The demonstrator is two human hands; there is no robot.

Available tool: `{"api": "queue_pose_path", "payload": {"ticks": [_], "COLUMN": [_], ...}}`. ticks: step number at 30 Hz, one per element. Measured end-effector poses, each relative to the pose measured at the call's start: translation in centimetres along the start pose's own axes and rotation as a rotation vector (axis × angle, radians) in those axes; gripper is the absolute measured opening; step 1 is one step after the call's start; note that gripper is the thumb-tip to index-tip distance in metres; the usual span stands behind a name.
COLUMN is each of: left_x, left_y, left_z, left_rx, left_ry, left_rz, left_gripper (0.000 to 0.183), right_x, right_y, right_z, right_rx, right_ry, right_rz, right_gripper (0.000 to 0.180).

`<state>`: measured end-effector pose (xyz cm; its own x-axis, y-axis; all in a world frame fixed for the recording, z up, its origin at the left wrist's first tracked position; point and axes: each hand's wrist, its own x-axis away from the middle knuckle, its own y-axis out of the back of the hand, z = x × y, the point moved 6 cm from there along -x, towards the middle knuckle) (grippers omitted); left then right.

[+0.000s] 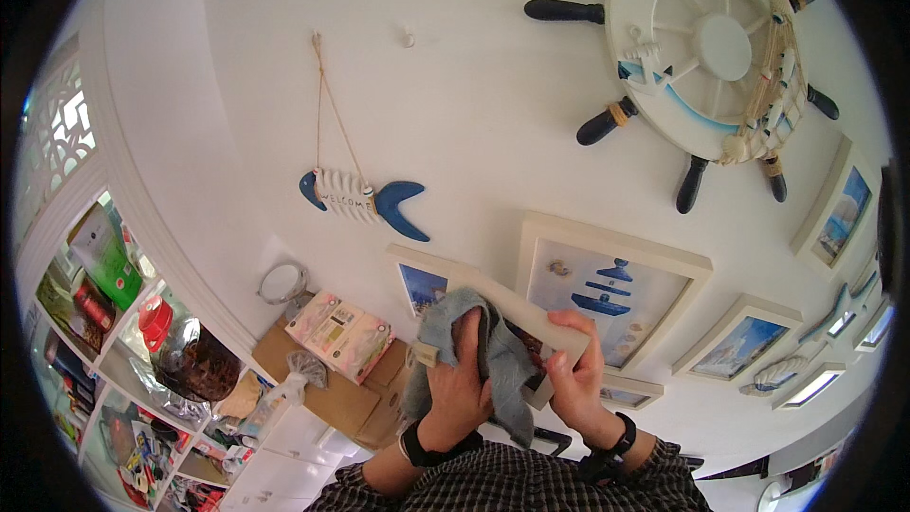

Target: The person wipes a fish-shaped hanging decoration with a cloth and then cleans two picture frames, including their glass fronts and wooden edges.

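A grey-blue cloth (515, 377) is bunched in my left hand (457, 387), draped over and around the fingers. The cloth lies against a cream picture frame (522, 302) held up in front of me. My right hand (579, 377) grips that frame at its right corner, thumb on the near side. Most of the frame's picture is hidden behind the cloth and my hands. Just behind the held frame hangs a larger cream frame (617, 247) with a blue lighthouse design. To the left, a smaller framed blue picture (424, 288) shows partly behind the cloth.
A ship's wheel decoration (721, 46) and a fish-shaped sign (348, 198) hang on the white wall. At left stand cardboard boxes (334, 398) with tissue packs (340, 336), a round mirror (283, 282) and a filled shelf unit (160, 416) holding a red-lidded jar (192, 363).
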<state>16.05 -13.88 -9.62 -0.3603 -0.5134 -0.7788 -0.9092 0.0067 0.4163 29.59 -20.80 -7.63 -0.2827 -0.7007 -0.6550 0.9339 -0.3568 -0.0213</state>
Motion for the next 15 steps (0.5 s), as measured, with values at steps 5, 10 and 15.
{"api": "queue_pose_path", "payload": {"ticks": [5,10,15], "left_x": [-1.6,1.1,1.1], "left_y": [-0.9,-2.9,-3.5], "left_z": [-0.1,-4.1,-3.6], "left_rx": [0.011,-0.075,0.03], "left_ry": [0.074,-0.108,-0.087], "left_rz": [-0.056,0.231,0.348], "left_gripper": [0.084,0.09,0.079], "right_x": [0.5,-1.8,-1.8], "right_y": [0.0,-0.1,0.3], "right_z": [-0.4,1.0,1.0], "right_rx": [-0.074,-0.103,-0.125], "right_ry": [0.02,-0.004,0.028], "right_rz": [-0.034,-0.036,-0.029], "right_gripper": [0.04,0.038,0.044]}}
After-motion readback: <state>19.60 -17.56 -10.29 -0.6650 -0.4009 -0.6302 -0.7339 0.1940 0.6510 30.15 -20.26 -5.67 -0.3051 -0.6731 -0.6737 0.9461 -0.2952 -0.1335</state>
